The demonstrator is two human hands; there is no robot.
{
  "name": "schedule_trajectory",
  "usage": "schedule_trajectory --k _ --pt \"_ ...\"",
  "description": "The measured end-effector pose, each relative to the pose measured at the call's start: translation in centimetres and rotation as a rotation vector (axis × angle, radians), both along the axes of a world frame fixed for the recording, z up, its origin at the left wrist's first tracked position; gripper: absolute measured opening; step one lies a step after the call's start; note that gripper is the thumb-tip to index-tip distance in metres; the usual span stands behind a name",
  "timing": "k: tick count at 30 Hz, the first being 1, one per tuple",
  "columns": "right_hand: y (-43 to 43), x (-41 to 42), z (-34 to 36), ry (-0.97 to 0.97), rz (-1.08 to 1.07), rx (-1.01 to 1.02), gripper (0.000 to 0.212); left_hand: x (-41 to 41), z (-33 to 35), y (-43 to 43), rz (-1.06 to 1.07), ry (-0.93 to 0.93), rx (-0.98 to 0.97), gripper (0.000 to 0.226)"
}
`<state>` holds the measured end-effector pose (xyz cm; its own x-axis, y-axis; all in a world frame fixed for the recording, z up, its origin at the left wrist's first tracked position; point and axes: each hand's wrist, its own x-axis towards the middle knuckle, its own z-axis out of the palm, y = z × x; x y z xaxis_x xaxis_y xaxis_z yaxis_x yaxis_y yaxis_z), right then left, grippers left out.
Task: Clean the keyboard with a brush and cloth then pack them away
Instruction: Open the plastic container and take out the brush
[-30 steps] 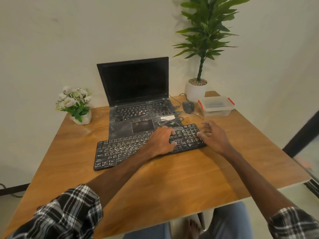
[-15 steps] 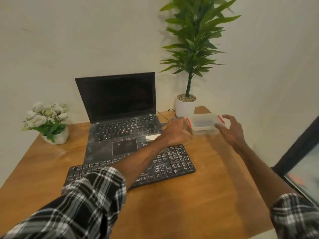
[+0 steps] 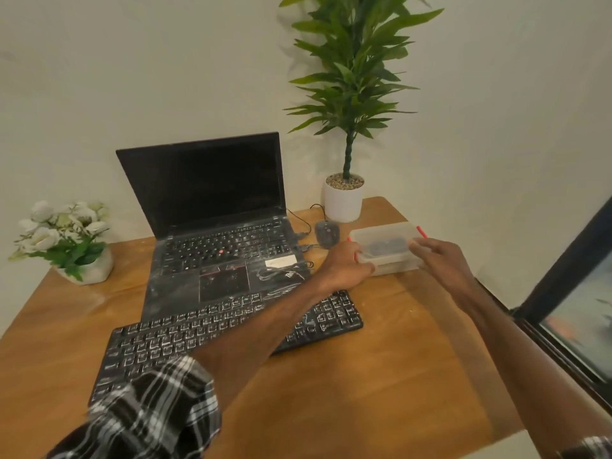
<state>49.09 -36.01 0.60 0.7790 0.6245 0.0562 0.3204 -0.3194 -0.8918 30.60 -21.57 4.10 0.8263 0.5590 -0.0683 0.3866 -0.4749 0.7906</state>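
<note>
A wooden counter (image 3: 381, 376) is set against a pale wall. The keyboard (image 3: 185, 336) is laid at 6 o'clock, before a laptop (image 3: 212, 193). At 2 o'clock a box (image 3: 385, 241) is held at both ends: its left end is clasped by the left grip (image 3: 344, 266), its right by the right grip (image 3: 440, 263), fingers curled.

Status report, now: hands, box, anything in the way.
Left hand and right hand grip the ends of the box, lid on. Keyboard dusty, beneath left forearm. Mouse close beside box; potted plant behind.
</note>
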Motion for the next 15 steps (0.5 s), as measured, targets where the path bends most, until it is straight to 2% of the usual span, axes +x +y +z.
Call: schedule_trajectory --k 6,8,11,13,14,15 --pt "-4.8 -2.1 -1.1 0.021 -0.001 0.025 0.052 -3.5 -1.7 -3.2 0.006 -0.050 -0.136 0.055" --pt "-5.8 -2.7 -1.6 0.041 -0.012 0.039 0.047 -4.0 -1.9 -4.1 0.029 -0.065 -0.160 0.056" --pt "-6.4 -3.7 -1.8 0.036 -0.011 0.073 0.033 -4.1 -1.5 -4.9 0.082 -0.073 -0.174 0.039" --pt "-6.4 -4.7 -1.8 0.023 -0.038 0.083 0.036 -3.8 -1.0 -5.0 0.151 -0.084 -0.123 0.016" --pt "-6.3 -5.2 -2.0 0.001 -0.058 0.092 0.037 -3.5 -0.8 -4.8 0.198 -0.088 -0.099 0.011" --pt "-6.4 -5.6 -2.2 -0.024 -0.073 0.108 0.038 -3.3 -0.5 -4.6 0.244 -0.090 -0.108 0.022"
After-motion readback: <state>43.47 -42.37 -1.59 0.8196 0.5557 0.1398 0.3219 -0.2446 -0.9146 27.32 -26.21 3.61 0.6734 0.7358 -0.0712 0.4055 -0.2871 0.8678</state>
